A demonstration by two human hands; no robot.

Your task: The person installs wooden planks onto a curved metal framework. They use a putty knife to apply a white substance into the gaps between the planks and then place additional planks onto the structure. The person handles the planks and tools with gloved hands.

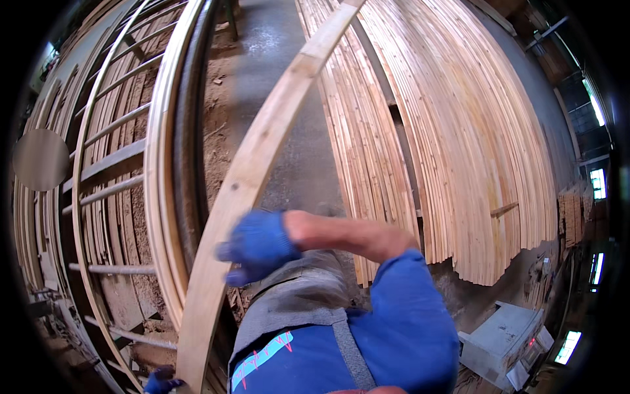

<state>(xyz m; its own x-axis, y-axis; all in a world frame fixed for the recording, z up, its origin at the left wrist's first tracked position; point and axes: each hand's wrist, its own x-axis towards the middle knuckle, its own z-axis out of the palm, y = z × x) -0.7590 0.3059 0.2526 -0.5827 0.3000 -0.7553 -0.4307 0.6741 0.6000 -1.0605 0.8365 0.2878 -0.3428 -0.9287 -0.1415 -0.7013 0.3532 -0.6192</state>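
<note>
A long pale wooden board (pixel 252 157) runs from the lower left up to the top middle, with a few dark knots on its face. My right hand (pixel 259 246), in a blue knitted glove, reaches across my body and is closed over the board's right edge, its fingers slightly blurred. Down at the near end, my left hand (pixel 163 381), also gloved in blue, grips the board's left side. Much of that hand is cut off by the picture's lower edge.
A roller conveyor (pixel 118 125) with metal bars stands at left, strips of wood along its side. Sawdust (pixel 210 125) covers the floor beside it. Wide rows of wooden strips (pixel 459 131) lie at right. A grey metal box (pixel 502 341) sits at lower right.
</note>
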